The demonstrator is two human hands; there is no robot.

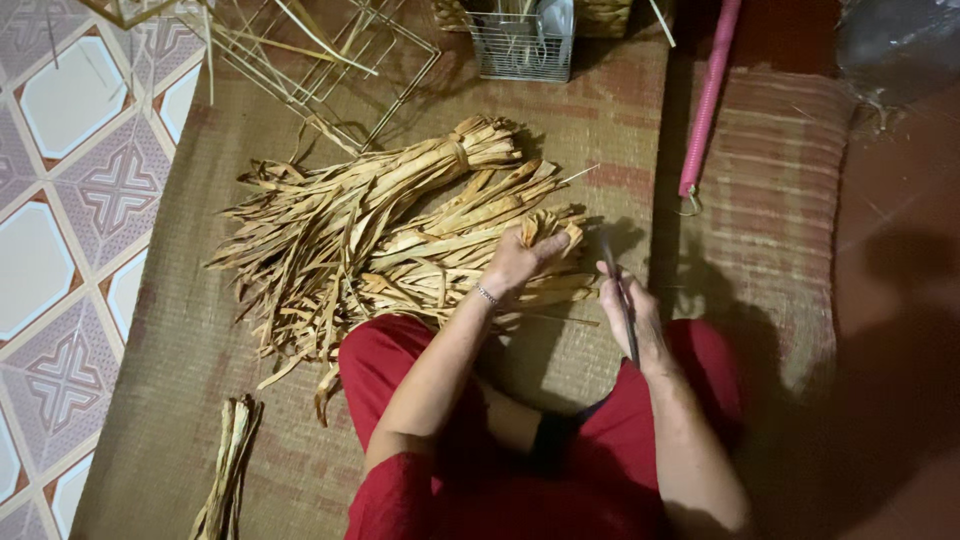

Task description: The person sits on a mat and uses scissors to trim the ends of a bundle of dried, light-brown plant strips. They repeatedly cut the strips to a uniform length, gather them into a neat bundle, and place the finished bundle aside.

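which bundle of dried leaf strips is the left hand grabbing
The big pile in front of the knees: the left hand grips its right end. The small bundle lies apart, untouched, at lower left.

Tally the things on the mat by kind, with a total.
Large pile of dried leaf strips: 1
Small bundle of strips: 1
Wire frames: 1 cluster, number unclear
Wire basket: 1
Pink rod: 1
Thin dark tool: 1
Total: 6

A heap of dried tan leaf strips (pixel 380 235) lies on the woven straw mat (pixel 200 350), a wire mesh basket (pixel 520 45) behind it and a pink rod (pixel 705 100) to its right.
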